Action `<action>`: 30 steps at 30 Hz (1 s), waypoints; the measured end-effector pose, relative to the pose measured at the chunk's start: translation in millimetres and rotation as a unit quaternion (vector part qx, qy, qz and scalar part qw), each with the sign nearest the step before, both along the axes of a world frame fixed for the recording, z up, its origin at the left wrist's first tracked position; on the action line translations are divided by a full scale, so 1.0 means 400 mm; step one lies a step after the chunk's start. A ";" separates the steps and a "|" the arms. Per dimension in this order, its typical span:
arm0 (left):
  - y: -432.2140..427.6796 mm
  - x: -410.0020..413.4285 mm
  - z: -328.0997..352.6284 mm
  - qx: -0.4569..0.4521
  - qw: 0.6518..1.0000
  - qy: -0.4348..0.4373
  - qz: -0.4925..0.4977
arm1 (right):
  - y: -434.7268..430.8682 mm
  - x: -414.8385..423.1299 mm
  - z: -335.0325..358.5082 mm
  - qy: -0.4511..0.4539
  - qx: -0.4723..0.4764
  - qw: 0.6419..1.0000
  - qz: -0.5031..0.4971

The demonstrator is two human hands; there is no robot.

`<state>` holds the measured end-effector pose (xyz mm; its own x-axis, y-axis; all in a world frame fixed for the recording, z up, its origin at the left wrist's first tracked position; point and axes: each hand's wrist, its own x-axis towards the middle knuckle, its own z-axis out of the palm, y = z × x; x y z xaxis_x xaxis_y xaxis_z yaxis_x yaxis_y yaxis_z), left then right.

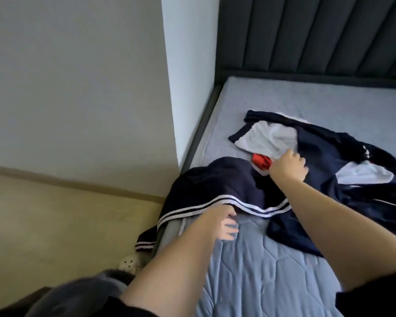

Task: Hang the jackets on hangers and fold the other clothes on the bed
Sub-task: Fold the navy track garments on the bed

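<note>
Both hands (224, 221) (288, 167) on the navy clothes (215, 186)

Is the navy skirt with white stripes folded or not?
Not folded: the navy skirt lies rumpled and spread, with its striped hem hanging off the bed.

On the bed (261, 282), near its left edge: navy skirt (215, 186) with white-striped hem, partly hanging off the side. At that hem, left hand (224, 223), fingers curled, grip unclear. Further toward the headboard (306, 30), right hand (288, 165) clutching a navy-and-white top (318, 143), just beside a red cloth (262, 161). Beyond the left edge, pale floor (55, 213) and grey wall (66, 76).
</note>
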<state>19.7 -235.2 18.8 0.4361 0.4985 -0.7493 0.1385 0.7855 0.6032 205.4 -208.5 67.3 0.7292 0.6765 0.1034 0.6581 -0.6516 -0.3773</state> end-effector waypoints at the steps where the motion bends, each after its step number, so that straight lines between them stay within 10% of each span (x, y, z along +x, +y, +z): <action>1: -0.011 -0.002 -0.037 0.007 0.998 0.044 -0.038 | -0.018 -0.005 -0.059 0.038 -0.023 0.999 0.005; 7: 0.087 -0.040 -0.168 0.026 0.993 0.096 0.069 | -0.037 -0.103 -0.351 0.120 -0.144 0.977 0.099; 15: 0.230 -0.163 -0.279 -0.100 0.833 -0.319 0.440 | 0.037 -0.109 -0.491 0.161 -0.265 0.949 0.055; 22: 0.330 -0.233 -0.192 0.070 0.864 -0.163 0.470 | 0.039 -0.126 -0.509 0.140 -0.222 0.964 0.029; 25: 0.320 -0.221 -0.168 0.189 0.875 0.050 0.443 | 0.029 -0.139 -0.503 0.124 -0.199 0.972 0.027; 30: 0.267 -0.258 -0.228 0.040 0.913 0.088 0.396 | 0.003 -0.146 -0.485 0.131 -0.137 0.981 0.041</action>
<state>-83.6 -128.2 -72.5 -0.2082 0.6614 -0.7206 -0.3533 0.6361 0.6860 147.1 -207.2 -126.8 0.6478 0.7106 -0.2745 0.6167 -0.7008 -0.3586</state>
